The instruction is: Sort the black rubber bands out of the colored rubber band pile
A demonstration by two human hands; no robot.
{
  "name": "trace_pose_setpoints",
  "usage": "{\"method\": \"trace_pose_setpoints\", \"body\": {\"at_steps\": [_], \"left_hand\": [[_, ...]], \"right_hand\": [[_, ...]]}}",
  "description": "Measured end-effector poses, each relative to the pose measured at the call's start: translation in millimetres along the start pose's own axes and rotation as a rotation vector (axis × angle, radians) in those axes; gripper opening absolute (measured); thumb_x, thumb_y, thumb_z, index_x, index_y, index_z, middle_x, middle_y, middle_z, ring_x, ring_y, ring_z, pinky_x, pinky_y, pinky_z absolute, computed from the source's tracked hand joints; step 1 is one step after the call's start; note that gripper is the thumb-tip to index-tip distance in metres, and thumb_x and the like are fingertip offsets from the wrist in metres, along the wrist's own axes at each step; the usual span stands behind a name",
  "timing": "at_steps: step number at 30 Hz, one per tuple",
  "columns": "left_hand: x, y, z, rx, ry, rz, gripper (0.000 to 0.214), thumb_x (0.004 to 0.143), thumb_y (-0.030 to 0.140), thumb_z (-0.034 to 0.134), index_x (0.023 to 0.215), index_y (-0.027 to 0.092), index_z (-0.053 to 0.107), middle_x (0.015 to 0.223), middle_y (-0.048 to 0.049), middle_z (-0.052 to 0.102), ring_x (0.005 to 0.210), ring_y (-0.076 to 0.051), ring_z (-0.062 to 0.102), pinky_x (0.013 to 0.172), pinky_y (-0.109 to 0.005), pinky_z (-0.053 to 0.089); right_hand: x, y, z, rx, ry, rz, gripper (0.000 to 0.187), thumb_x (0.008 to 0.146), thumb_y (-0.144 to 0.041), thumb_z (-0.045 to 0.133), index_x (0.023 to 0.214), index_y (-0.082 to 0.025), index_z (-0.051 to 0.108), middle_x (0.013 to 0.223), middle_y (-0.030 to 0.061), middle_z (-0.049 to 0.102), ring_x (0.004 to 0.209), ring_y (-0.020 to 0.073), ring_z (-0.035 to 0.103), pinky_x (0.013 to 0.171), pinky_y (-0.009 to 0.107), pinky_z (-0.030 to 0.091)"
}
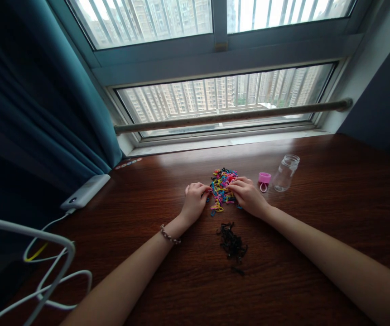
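Observation:
A heap of small coloured rubber bands (pixel 220 185), pink, yellow, blue and black, lies on the brown wooden table. At its left edge, my left hand (pixel 195 201) has thumb and fingers pinched together, with a bit of pink showing at the tips. From the right, my right hand (pixel 249 195) reaches into the heap, fingers closed together over the bands; whatever is between them is hidden. Nearer to me lies a separate pile of black rubber bands (pixel 231 242), with a few strays below it.
Right of my right hand stand a pink lid (pixel 264 177) with a loop and a clear open jar (pixel 286 173). A white power bank (pixel 86 191) with white cables (pixel 62 271) is at the left, beside a blue curtain (pixel 62 90). A window rail (pixel 232 117) runs behind.

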State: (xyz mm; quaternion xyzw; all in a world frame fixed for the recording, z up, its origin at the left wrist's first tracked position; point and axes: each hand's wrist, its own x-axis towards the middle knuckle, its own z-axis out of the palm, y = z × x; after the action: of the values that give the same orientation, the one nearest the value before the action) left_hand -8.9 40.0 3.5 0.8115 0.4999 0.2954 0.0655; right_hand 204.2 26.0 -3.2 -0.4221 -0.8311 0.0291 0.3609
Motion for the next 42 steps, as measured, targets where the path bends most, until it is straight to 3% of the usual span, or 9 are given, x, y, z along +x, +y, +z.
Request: {"method": "trace_pose_setpoints", "body": {"at_steps": [8, 15, 20, 27, 33, 42], "left_hand": [[0, 0, -0.2, 0.011, -0.001, -0.011, 0.01, 0.077, 0.021, 0.054, 0.076, 0.022, 0.064, 0.082, -0.003, 0.059, 0.086, -0.02, 0.05, 0.08, -0.039, 0.038], [0, 3, -3.0, -0.016, 0.035, 0.006, 0.009, 0.075, 0.014, 0.055, 0.074, 0.02, 0.061, 0.085, -0.0017, 0.062, 0.09, -0.02, 0.052, 0.086, -0.039, 0.037], [0, 3, -4.2, -0.097, 0.1, -0.017, 0.005, 0.073, 0.017, 0.06, 0.075, 0.02, 0.064, 0.087, -0.0019, 0.065, 0.091, -0.019, 0.056, 0.089, -0.037, 0.038], [0, -2, -0.9, -0.254, 0.111, -0.105, 0.012, 0.076, 0.025, 0.057, 0.082, 0.02, 0.067, 0.085, -0.0032, 0.069, 0.084, -0.019, 0.062, 0.079, -0.032, 0.047], [1, -5, 1.1, -0.279, 0.123, -0.086, 0.018, 0.08, 0.027, 0.053, 0.087, 0.018, 0.066, 0.09, -0.0053, 0.068, 0.087, -0.019, 0.062, 0.08, -0.031, 0.048], [0, -4, 0.1, -0.298, 0.126, -0.069, 0.023, 0.083, 0.032, 0.049, 0.086, 0.017, 0.065, 0.088, -0.0064, 0.067, 0.084, -0.019, 0.061, 0.078, -0.031, 0.048]], "right_hand": [[3, 4, -6, 0.181, 0.19, 0.171, 0.006, 0.076, -0.022, 0.062, 0.08, -0.022, 0.067, 0.081, 0.003, 0.066, 0.084, 0.0214, 0.056, 0.078, 0.035, 0.044], [1, 13, -3, 0.29, 0.258, 0.348, 0.01, 0.075, -0.023, 0.058, 0.078, -0.022, 0.068, 0.078, 0.0021, 0.066, 0.077, 0.0195, 0.06, 0.072, 0.032, 0.047], [1, 15, -1, 0.319, 0.266, 0.336, 0.012, 0.077, -0.024, 0.057, 0.083, -0.022, 0.068, 0.082, 0.0027, 0.067, 0.079, 0.0199, 0.061, 0.073, 0.031, 0.047], [2, 12, -5, 0.268, 0.256, 0.315, 0.012, 0.078, -0.021, 0.056, 0.083, -0.022, 0.066, 0.081, 0.0023, 0.065, 0.078, 0.0198, 0.059, 0.071, 0.031, 0.044], [3, 11, -7, 0.226, 0.256, 0.264, 0.008, 0.077, -0.019, 0.057, 0.078, -0.021, 0.064, 0.08, 0.0022, 0.065, 0.079, 0.0204, 0.057, 0.071, 0.032, 0.043], [3, 8, -7, 0.222, 0.222, 0.329, 0.007, 0.077, -0.025, 0.059, 0.076, -0.019, 0.061, 0.075, 0.0027, 0.064, 0.069, 0.0182, 0.058, 0.064, 0.029, 0.043]]}}
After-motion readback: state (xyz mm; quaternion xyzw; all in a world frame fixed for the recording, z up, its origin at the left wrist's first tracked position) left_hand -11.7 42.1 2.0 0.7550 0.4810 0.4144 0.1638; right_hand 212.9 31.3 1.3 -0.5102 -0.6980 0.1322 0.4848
